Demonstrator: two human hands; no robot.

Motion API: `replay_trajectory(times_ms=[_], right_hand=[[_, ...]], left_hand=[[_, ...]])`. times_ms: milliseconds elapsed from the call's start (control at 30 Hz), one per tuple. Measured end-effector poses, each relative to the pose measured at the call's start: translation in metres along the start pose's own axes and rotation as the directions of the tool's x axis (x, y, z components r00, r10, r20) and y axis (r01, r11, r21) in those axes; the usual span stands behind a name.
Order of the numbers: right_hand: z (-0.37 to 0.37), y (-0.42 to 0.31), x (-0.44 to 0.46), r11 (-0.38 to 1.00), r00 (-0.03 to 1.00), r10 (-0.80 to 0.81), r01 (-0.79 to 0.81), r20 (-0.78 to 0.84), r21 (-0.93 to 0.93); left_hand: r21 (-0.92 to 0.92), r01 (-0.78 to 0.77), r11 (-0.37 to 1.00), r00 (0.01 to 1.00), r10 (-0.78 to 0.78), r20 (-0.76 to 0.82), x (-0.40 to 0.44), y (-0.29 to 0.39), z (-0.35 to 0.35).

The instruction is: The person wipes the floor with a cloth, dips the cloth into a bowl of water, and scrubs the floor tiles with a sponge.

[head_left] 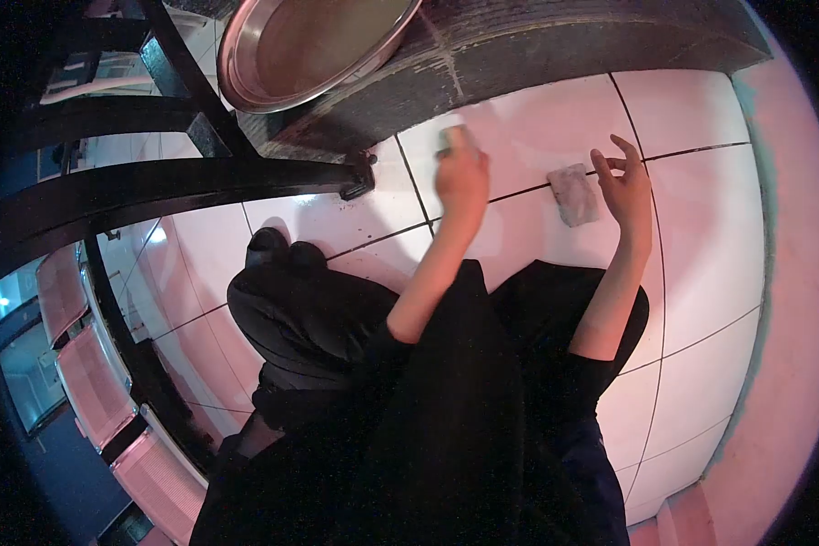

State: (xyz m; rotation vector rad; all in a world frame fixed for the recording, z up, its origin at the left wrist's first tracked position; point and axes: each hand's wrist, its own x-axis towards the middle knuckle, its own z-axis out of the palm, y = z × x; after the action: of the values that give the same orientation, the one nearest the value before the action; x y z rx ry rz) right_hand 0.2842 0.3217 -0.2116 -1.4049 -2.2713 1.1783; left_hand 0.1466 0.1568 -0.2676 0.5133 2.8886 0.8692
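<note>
My left hand (pixel 462 187) is over the white floor tiles (pixel 537 136), blurred by motion. Its fingers look curled together, with a small pale thing at their tips that is too smeared to name. To the right, my right hand (pixel 626 191) is held above the floor with fingers bent and apart, and nothing shows in it. Just left of those fingers, a greyish, roughly rectangular pad (pixel 573 196) lies flat on the tiles, apart from the hand as far as I can see. It looks like a sponge or a folded cloth.
A wide metal basin (pixel 232 68) of cloudy liquid stands on a dark stone ledge (pixel 519 77). A black frame (pixel 246 187) reaches in from the left, its foot near my left hand. Perforated metal seats (pixel 96 378) line the lower left. A pale wall (pixel 792 346) rises at right.
</note>
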Motion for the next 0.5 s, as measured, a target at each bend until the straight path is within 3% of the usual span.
replay_trajectory(times_ms=[67,167,333,500], right_hand=[[0.004,0.000,0.002,0.999,1.000,-0.015,0.014,0.020,0.047],[0.003,-0.003,0.001,0.999,0.998,0.014,-0.015,0.054,0.032],[0.000,0.008,0.004,0.998,0.999,-0.037,0.037,-0.002,-0.053],[-0.002,-0.003,-0.005,0.998,1.000,0.015,-0.014,0.012,-0.063]], left_hand=[[0.077,-0.098,0.992,0.987,0.088,0.132,-0.004,0.026,0.006],[0.066,-0.158,0.985,0.975,0.145,0.166,0.000,0.041,0.018],[0.032,-0.316,0.948,0.900,0.289,0.326,-0.028,-0.001,-0.020],[0.165,-0.276,0.947,0.888,0.186,0.421,-0.071,-0.029,-0.053]])
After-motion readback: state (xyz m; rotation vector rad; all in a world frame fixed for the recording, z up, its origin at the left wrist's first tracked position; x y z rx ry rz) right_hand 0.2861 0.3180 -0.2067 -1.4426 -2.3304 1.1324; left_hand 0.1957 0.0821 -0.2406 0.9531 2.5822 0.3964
